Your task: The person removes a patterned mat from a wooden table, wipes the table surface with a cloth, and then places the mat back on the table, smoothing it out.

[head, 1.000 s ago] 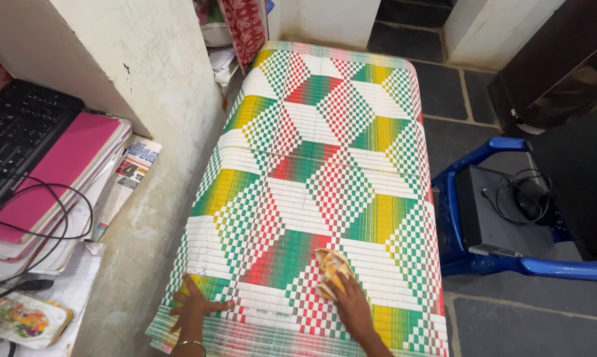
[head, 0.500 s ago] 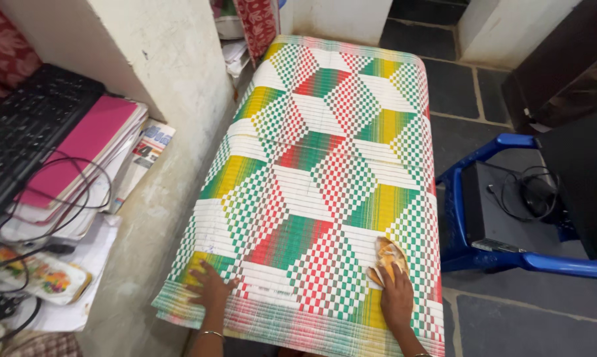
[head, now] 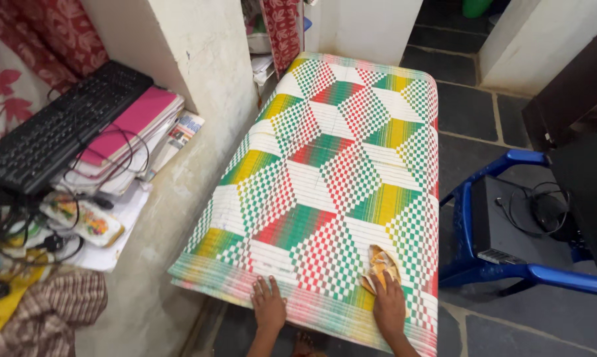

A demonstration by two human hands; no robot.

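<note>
The woven mat (head: 338, 178), checked in green, red, yellow and white, lay flat over a raised surface that ran from the near edge away toward twelve o'clock. The person's right hand (head: 389, 305) pressed down on a crumpled yellow-orange cloth (head: 379, 266) at about five o'clock on the mat, close to its right border; the fingers lay bent over the cloth's near end, holding it against the weave, and the cloth stuck out beyond them toward twelve o'clock. The left hand (head: 269, 303) rested flat at six o'clock, palm down and fingers spread on the mat's fringed near edge, gripping nothing. The two hands were well apart along that edge.

At nine o'clock a pale concrete ledge (head: 166, 218) ran beside the mat. On a shelf beyond it a black keyboard (head: 60, 135) lay over a pink folder (head: 130, 122) and a stack of papers, with black cables (head: 93, 168) looped across them. A striped cloth (head: 47, 307) was bunched at the shelf's near corner, around eight o'clock. At three o'clock, on the dark stone floor (head: 470, 112), stood a blue plastic chair (head: 510, 271) bearing a black box (head: 503, 225) and a coiled wire.
</note>
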